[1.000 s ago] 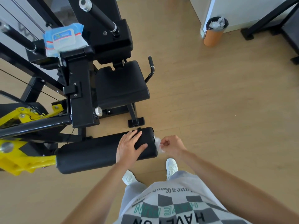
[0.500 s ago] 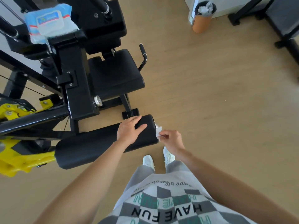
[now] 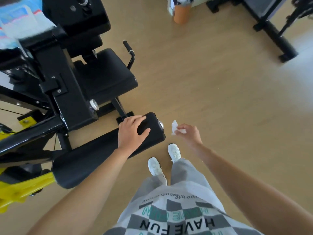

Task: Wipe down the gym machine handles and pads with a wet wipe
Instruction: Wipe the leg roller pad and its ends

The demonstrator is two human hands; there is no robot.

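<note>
Half of the blue wet-wipe packet [image 3: 20,22] atop the black gym machine [image 3: 67,92] is blurred and cut off at our frame's edge. Our left hand [image 3: 131,133] rests open on the black cylindrical roller pad [image 3: 94,155]; our right hand [image 3: 189,133] pinches the crumpled white wet wipe [image 3: 174,127] just beside the pad's end. Pale wooden flooring [image 3: 220,99] holds an orange bin [image 3: 181,13].

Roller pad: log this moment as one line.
left hand flat on roller pad | right hand pinching wet wipe | wipe clear of pad end | seat pad untouched
</note>
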